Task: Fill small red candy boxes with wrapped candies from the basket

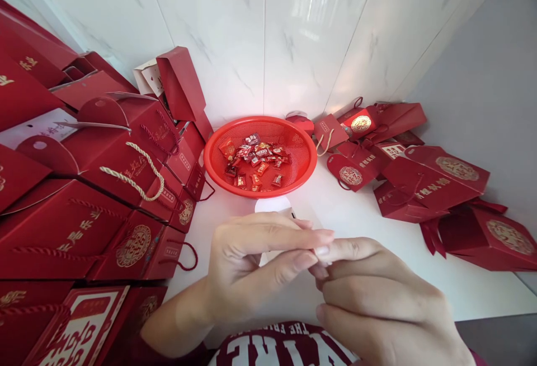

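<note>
My left hand (247,268) and my right hand (377,304) meet close to my chest over the white table (356,215), fingertips pressed together in a pinch. Whatever sits between the fingertips is hidden or too small to name. A small white object (272,205) shows just beyond my left fingers. Farther back stands a red mesh basket (218,156) holding several red-wrapped candies (257,162).
A big heap of red gift boxes with rope handles (104,187) fills the left side. More red gift boxes (419,181) lie scattered on the right. A white tiled wall (268,36) runs behind. My shirt with white lettering (285,349) shows at the bottom.
</note>
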Motion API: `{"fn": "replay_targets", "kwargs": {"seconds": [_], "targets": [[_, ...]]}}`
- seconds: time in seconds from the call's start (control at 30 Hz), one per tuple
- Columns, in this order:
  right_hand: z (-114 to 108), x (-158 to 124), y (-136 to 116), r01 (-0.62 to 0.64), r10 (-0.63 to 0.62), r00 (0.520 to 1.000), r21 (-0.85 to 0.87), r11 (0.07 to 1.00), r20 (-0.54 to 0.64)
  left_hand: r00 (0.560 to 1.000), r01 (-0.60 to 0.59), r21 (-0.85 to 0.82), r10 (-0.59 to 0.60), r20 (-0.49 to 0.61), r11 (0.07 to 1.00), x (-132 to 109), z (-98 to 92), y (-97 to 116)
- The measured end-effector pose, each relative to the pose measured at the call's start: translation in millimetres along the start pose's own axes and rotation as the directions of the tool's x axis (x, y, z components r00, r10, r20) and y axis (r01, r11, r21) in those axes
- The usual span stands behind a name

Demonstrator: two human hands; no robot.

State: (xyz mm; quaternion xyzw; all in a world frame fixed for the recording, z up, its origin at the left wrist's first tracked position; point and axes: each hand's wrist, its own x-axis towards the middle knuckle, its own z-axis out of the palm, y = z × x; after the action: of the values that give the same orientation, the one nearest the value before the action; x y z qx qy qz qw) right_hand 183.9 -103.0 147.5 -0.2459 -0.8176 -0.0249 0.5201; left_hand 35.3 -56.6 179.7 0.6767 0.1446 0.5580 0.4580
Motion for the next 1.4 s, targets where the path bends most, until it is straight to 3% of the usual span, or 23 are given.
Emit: {"fn": "replay_targets", "kwargs": {"seconds": [0.1, 0.23, 0.4, 0.8, 1.03, 1.4], "targets": [[3.3, 8.9, 2.6, -0.032, 0.029, 0.972, -0.01, 0.999, -0.232, 1.0, 0.002, 0.057, 0.0, -0.019, 0.998, -1.3, 2.2, 2.0], [2.5, 18.8, 18.6, 0.253, -0.259, 0.952, -0.056, 0.966, -0.165, 0.999, 0.045, 0.071, -0.043, -0.017, 0.997, -3.8, 1.4, 4.0], [-2.2, 23.2, 29.1, 0.38, -0.396, 0.915, -0.167, 0.91, -0.071, 0.999, 0.052, 0.103, -0.05, -0.019, 0.993, -2.8, 0.8, 4.4], [-5.5, 20.6, 23.9, 0.268, -0.266, 0.962, -0.016, 0.963, 0.061, 0.996, 0.057, 0.077, -0.051, -0.073, 0.995, -5.0, 0.3, -1.4], [-6.3, 20.1, 22.2, 0.28, -0.28, 0.96, -0.008, 0.96, 0.002, 0.994, 0.019, 0.14, -0.003, -0.113, 0.99, -3.3, 5.3, -0.5], [-7.5, 19.0, 22.8, 0.266, -0.265, 0.963, -0.032, 0.963, 0.047, 0.997, 0.06, 0.121, -0.053, -0.063, 0.991, -4.1, 0.9, 2.3]]}}
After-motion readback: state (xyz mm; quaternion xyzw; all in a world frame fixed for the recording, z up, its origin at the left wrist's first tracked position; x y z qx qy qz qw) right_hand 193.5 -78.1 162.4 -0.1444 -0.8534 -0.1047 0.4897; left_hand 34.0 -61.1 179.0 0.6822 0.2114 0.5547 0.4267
